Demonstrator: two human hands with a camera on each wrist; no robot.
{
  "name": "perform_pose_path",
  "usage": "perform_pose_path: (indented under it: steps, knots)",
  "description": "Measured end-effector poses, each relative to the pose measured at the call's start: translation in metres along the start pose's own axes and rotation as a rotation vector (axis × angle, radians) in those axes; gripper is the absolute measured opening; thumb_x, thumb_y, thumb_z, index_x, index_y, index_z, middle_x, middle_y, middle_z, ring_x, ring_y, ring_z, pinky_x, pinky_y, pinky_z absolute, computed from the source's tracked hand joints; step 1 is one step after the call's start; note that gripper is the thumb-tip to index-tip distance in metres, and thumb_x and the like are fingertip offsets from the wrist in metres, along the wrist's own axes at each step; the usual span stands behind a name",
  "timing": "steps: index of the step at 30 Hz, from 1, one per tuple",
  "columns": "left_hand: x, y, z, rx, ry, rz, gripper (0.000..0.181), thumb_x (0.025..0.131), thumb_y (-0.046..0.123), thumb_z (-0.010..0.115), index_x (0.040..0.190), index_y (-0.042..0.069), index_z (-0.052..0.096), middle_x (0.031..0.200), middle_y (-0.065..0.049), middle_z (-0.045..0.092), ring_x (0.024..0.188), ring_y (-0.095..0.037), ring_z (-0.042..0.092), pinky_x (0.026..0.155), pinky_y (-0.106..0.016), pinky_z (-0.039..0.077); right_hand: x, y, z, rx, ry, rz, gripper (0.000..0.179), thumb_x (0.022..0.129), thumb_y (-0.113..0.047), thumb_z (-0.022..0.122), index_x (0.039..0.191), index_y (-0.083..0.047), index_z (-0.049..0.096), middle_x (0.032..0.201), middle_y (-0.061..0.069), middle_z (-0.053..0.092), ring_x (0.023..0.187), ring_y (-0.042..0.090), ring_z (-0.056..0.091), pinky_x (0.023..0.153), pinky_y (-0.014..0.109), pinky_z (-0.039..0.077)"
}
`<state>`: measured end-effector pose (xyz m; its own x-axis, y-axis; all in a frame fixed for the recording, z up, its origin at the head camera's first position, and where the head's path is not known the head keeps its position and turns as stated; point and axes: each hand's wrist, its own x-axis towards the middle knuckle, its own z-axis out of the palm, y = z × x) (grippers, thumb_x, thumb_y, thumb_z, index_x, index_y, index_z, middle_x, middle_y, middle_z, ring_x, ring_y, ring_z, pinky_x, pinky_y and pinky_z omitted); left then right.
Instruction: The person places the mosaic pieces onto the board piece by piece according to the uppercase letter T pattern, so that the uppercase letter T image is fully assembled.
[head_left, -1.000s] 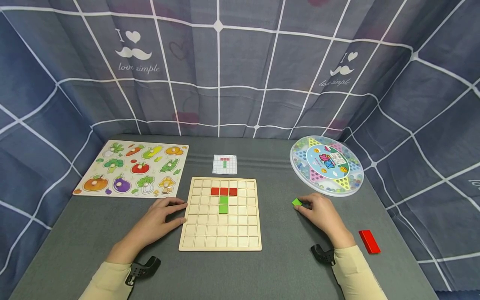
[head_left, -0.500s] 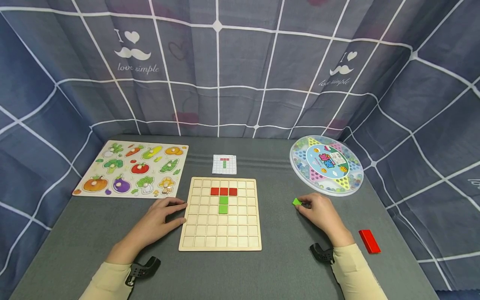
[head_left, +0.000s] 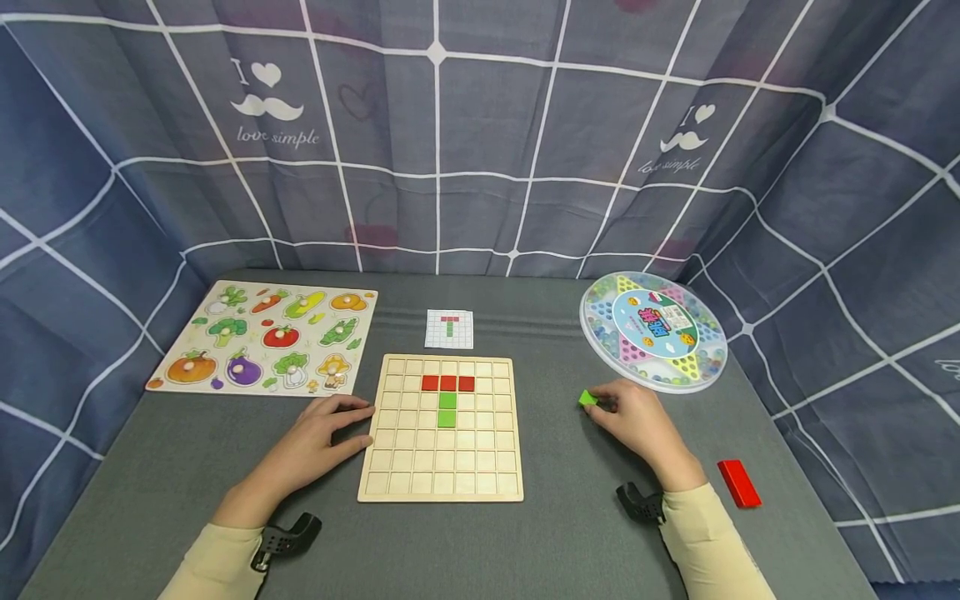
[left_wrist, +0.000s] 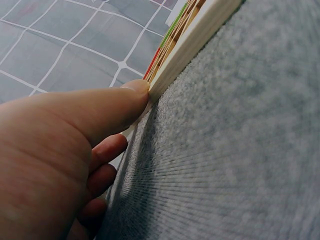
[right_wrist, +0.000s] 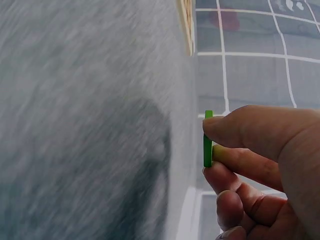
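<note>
Tabletop [head_left: 555, 533], grey felt, fills the lower frame. Wooden grid board [head_left: 441, 429], centre: three red tiles and two green ones form a T; my left hand [head_left: 318, 442] lies flat against its left edge, fingers relaxed. Right hand [head_left: 637, 421], right of centre, pinches a small green tile [head_left: 588, 398]. Since a second ago the tile has lifted off the felt and shifted slightly left; I judge it bound for the board.

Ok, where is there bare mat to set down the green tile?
Bare mat lies between the wooden grid board and the right hand, and along the near edge. The far side is crowded by the vegetable puzzle, pattern card and round marble game.
</note>
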<state>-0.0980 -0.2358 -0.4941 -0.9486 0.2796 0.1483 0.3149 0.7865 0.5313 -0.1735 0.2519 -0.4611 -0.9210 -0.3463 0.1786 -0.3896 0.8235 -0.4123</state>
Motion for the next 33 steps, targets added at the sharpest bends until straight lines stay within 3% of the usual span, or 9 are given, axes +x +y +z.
perform_pose_path:
  steps: [11, 18, 26, 33]
  knots:
    - [0.001, 0.001, 0.001, -0.002, -0.002, -0.004, 0.045, 0.090, 0.034, 0.075, 0.129, 0.013, 0.068, 0.129, -0.004, 0.057, 0.122, -0.028, 0.046, 0.098, -0.055, 0.037, 0.019, -0.050, 0.010, -0.015, -0.011, -0.105, 0.023, 0.084, -0.024, 0.079, 0.103, -0.013, 0.078, 0.091, -0.003, 0.066, 0.069, 0.010, 0.053, 0.063, 0.031, 0.046]
    - [0.003, 0.001, 0.003, 0.004, -0.006, 0.000, 0.045, 0.090, 0.034, 0.075, 0.130, 0.013, 0.068, 0.129, -0.004, 0.057, 0.122, -0.029, 0.046, 0.099, -0.055, 0.037, 0.029, -0.089, 0.032, 0.001, -0.056, -0.209, 0.023, 0.083, -0.024, 0.080, 0.104, -0.013, 0.077, 0.095, -0.004, 0.068, 0.084, 0.011, 0.063, 0.074, 0.032, 0.052]
    - [0.003, 0.000, 0.000, 0.005, 0.003, 0.015, 0.045, 0.089, 0.033, 0.076, 0.129, 0.012, 0.068, 0.128, -0.004, 0.057, 0.122, -0.028, 0.046, 0.100, -0.055, 0.036, 0.039, -0.127, 0.059, 0.023, -0.103, -0.365, 0.021, 0.083, -0.023, 0.078, 0.101, -0.013, 0.078, 0.094, -0.003, 0.069, 0.084, 0.010, 0.062, 0.078, 0.030, 0.051]
    - [0.000, 0.001, -0.001, -0.001, 0.002, -0.004, 0.045, 0.090, 0.033, 0.075, 0.129, 0.012, 0.068, 0.128, -0.004, 0.057, 0.121, -0.028, 0.046, 0.098, -0.055, 0.037, 0.043, -0.151, 0.074, -0.008, -0.208, -0.439, 0.021, 0.086, -0.025, 0.077, 0.103, -0.014, 0.078, 0.093, -0.007, 0.067, 0.083, 0.004, 0.057, 0.074, 0.021, 0.048]
